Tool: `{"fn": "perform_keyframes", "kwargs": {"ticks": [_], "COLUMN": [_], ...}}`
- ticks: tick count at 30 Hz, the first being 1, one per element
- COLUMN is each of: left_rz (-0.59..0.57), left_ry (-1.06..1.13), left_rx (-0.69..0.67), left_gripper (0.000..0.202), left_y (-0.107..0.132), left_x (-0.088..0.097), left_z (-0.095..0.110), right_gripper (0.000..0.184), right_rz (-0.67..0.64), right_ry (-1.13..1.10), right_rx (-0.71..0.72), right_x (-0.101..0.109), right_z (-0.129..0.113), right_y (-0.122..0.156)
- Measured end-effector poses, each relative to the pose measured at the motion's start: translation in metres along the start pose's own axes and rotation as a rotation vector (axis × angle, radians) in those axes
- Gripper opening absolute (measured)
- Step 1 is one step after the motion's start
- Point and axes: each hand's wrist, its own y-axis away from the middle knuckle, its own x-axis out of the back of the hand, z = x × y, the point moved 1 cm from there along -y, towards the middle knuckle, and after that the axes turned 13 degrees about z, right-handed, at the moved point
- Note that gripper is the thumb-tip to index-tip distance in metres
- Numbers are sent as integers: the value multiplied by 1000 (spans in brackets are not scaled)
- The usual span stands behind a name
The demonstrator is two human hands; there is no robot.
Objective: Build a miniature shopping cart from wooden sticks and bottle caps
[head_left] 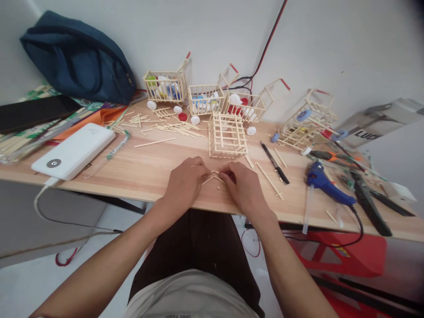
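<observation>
Near the table's front edge, my left hand pinches one end of thin bamboo sticks that meet in a shallow bent shape. The fingers of my right hand are closed on the other side of the same sticks. A tiny cut piece lies between the hands. Just beyond them stands an open-barred stick basket. Loose cut sticks are scattered behind and to the left of it. A black pen and a longer stick lie right of my right hand.
Stick-built shopping carts holding bottle caps line the wall. At right lie a blue glue gun, pliers and black-handled cutters. A white power bank, a phone and a blue bag occupy the left.
</observation>
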Motion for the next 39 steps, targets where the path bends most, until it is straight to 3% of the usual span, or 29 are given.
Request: {"fn": "perform_keyframes", "kwargs": {"ticks": [12,39], "left_rz": [-29,-64], "left_ry": [-6,-86], "left_rx": [-81,-127], "left_gripper": [30,27], "left_y": [0,-1], "left_x": [-2,-3], "left_z": [-6,-7], "right_gripper": [10,11], "right_rz": [-14,-7], "right_ry": [37,3], "right_rx": [-12,46], "right_x": [-1,-1], "right_z": [-2,2], "right_y": [-5,-6]}}
